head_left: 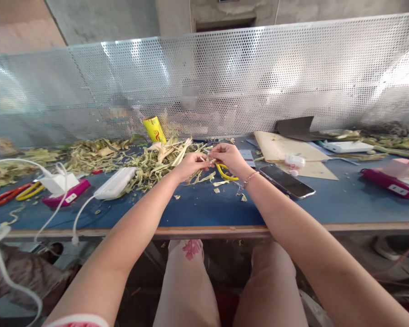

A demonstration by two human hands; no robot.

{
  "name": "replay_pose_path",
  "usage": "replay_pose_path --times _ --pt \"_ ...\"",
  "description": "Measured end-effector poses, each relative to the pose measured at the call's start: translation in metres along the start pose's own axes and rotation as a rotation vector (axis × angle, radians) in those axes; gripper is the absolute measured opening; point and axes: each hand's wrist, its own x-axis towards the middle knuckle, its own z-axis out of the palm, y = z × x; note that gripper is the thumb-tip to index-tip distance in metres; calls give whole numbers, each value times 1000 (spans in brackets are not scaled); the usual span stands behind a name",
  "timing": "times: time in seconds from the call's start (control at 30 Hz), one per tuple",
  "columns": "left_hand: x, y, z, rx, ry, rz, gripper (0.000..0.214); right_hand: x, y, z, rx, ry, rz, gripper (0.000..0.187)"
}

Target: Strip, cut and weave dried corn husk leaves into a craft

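My left hand and my right hand meet over the middle of the blue table. Both have their fingers pinched on a small pale piece of dried plant, mostly covered by the fingertips. Under and beside my right hand lie the yellow handles of a pair of scissors; its blades are hidden. Just left of my hands spreads a heap of dried, greenish-yellow plant strips. Small scraps are scattered on the tabletop in front of my hands.
A perforated metal screen runs behind the table. Left are a yellow tube, white power bank, magenta power strip with cables, and red-handled scissors. Right are a phone, papers and another magenta strip.
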Motion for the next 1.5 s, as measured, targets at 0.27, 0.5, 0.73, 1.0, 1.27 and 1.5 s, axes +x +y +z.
replay_pose_path --times 0.27,0.5,0.73,1.0,1.27,1.5 --pt "3 -3 2 -293 129 -73 27 1 2 -2 58 -21 66 14" --pt "7 -10 -2 -391 124 -97 26 1 1 -2 -107 -6 -44 9" --pt "6 -7 -4 -474 151 -106 19 5 5 -3 -169 -3 -118 9" --pt "2 -2 -3 -522 107 -68 15 11 11 -7 -342 55 -271 10" --pt "3 -1 -5 -542 107 -66 17 4 6 -4 -593 49 -440 19" --pt "5 -2 -5 -489 148 -45 15 -2 -2 0 -572 60 -432 17"
